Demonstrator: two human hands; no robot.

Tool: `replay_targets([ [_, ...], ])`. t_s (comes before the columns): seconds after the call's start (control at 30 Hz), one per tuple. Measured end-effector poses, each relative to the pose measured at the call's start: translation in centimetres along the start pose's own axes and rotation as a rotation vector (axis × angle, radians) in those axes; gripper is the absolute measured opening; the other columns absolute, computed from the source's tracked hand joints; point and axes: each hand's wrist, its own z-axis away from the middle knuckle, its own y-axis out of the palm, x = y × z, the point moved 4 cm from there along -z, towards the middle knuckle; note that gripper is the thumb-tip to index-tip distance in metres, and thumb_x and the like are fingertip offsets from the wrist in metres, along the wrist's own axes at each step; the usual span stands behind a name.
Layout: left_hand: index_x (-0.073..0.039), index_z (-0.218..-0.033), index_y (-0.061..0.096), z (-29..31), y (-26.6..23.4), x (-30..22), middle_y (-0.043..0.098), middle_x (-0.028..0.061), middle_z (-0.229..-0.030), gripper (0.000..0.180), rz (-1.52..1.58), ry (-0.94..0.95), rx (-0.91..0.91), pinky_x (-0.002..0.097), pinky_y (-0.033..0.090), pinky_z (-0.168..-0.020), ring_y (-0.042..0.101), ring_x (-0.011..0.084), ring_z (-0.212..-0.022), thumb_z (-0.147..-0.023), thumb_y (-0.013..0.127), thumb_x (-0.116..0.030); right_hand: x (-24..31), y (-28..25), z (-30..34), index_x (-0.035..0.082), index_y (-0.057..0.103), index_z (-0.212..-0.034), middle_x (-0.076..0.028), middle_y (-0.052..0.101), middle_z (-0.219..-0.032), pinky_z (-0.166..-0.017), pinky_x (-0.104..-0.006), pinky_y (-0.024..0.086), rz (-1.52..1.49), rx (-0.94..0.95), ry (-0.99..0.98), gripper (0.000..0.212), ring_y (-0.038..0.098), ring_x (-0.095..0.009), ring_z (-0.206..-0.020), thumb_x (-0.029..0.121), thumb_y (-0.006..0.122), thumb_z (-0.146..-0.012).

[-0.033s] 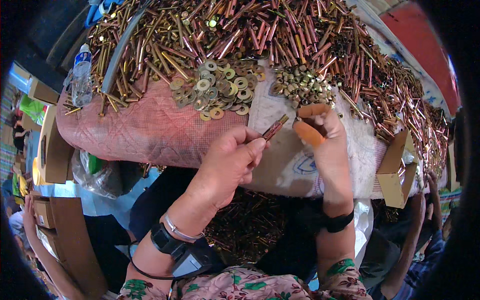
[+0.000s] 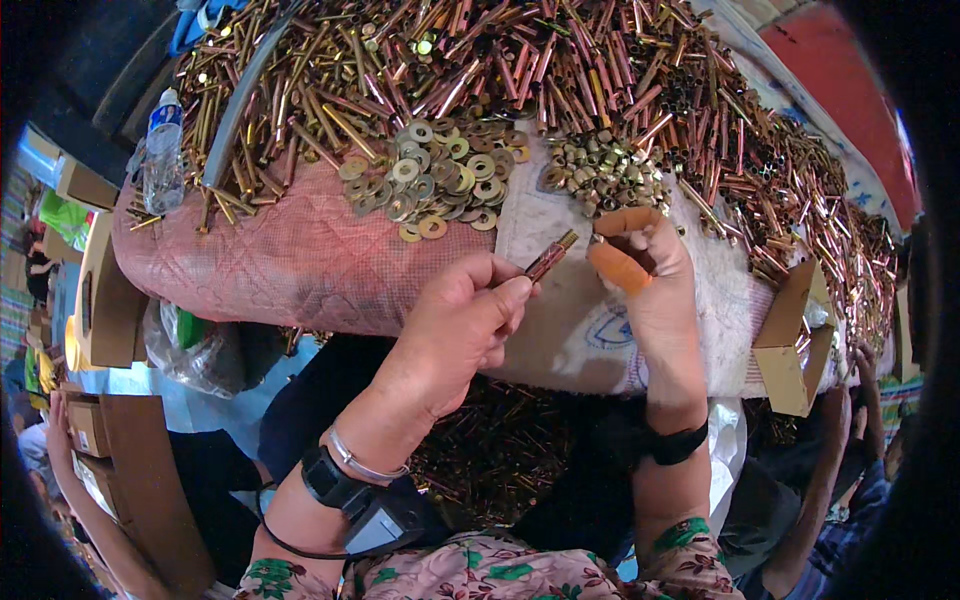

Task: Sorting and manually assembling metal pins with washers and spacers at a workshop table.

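Observation:
My left hand (image 2: 455, 325) is closed around a sleeve anchor bolt (image 2: 550, 258), its threaded tip pointing up and to the right. Just right of that tip is my right hand (image 2: 655, 270), with orange covers on the thumb and a finger. Those fingertips are pinched on a small metal piece, mostly hidden, possibly a nut. Beyond the right hand lies a heap of small metal nuts (image 2: 610, 175). A pile of flat washers (image 2: 430, 180) sits left of the nuts. Behind both piles spreads a large mass of sleeves and bolts (image 2: 520, 60).
The padded work surface has a pink quilted cover (image 2: 270, 270) at left and a white cloth (image 2: 725, 320) at right. A plastic bottle (image 2: 163, 160) stands far left. An open cardboard box (image 2: 785, 360) is at the right edge. Other people's arms (image 2: 805, 500) show at both sides.

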Motion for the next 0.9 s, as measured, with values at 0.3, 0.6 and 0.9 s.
replay_targets([
  [0.3,-0.004,-0.092,0.054,-0.23,0.25,0.41,0.042,-0.0047,-0.062,0.014,-0.121,-0.002,0.014,0.0143,0.022,-0.039,0.029,-0.0004,-0.045,-0.089,0.053,-0.018,0.65,0.34,0.69,0.004,0.063,-0.095,0.006,0.055,-0.073,-0.057,-0.0173,0.036,-0.065,0.107,0.002,0.017,0.045,-0.003,-0.063,0.006,0.064,-0.079],
  [0.6,-0.005,-0.090,0.054,-0.16,0.01,0.53,0.041,-0.0057,-0.062,0.015,-0.155,-0.033,0.048,0.0137,0.022,-0.039,0.030,-0.0006,-0.047,-0.089,0.052,-0.020,0.46,0.40,0.68,0.003,0.061,-0.098,0.004,0.056,-0.076,-0.059,-0.0180,0.038,-0.085,0.151,-0.061,0.020,0.047,-0.004,-0.066,0.008,0.064,-0.079],
  [0.9,-0.005,-0.089,0.054,0.13,-0.06,0.01,0.038,-0.0072,-0.061,0.013,-0.249,-0.005,0.050,0.0141,0.022,-0.039,0.030,-0.0002,-0.048,-0.089,0.052,-0.018,0.96,0.27,0.64,0.003,0.059,-0.091,0.003,0.057,-0.075,-0.058,-0.0182,0.038,0.056,0.224,-0.034,0.015,0.048,-0.004,-0.065,0.010,0.064,-0.079],
])
